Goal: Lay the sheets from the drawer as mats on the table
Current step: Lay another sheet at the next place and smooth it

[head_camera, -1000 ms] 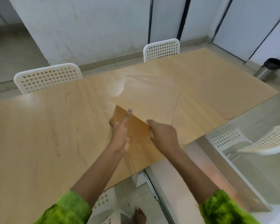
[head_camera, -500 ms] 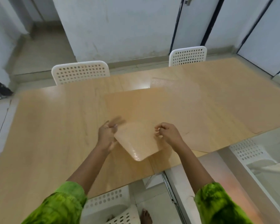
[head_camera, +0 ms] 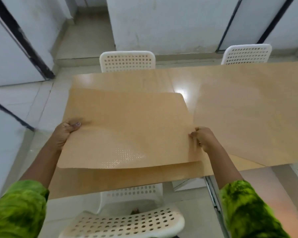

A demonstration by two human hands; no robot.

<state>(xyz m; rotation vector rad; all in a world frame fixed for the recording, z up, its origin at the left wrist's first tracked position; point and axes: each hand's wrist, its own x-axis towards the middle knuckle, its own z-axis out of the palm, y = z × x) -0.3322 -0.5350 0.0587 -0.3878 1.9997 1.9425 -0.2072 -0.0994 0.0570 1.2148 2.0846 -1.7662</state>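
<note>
In the middle of the frame you are holding a tan sheet (head_camera: pixel 127 127) by its two side edges, spread wide over the left end of the table (head_camera: pixel 120 81). Your left hand (head_camera: pixel 65 133) is closing on the sheet's left edge, thumb lying on top and the other fingers hidden beneath. Your right hand (head_camera: pixel 202 137) is pinching the right edge, fingertips bunched together on it. The two hands are sitting well apart, one at each side of the sheet. The sheet's near edge is sagging in a shallow curve just above the table's near edge, and its far edge is lying lower, toward the table top; whether that far edge is touching the wood cannot be told. A patch of small pale dots is showing on the sheet's near part, toward the lower centre of the frame.

To the right, a second sheet (head_camera: pixel 248 117) of the same tan colour is lying flat on the table, reaching to the right edge of the frame, with a bright glare spot beside its left margin. No brand, label or writing can be read on either sheet or on the table.

White perforated chairs are standing around: one (head_camera: pixel 127 60) at the upper centre, one (head_camera: pixel 246 54) at the upper right, and one (head_camera: pixel 126 224) at the bottom centre, nearest you. Green sleeves (head_camera: pixel 19 210) are covering both your forearms at the lower corners.
</note>
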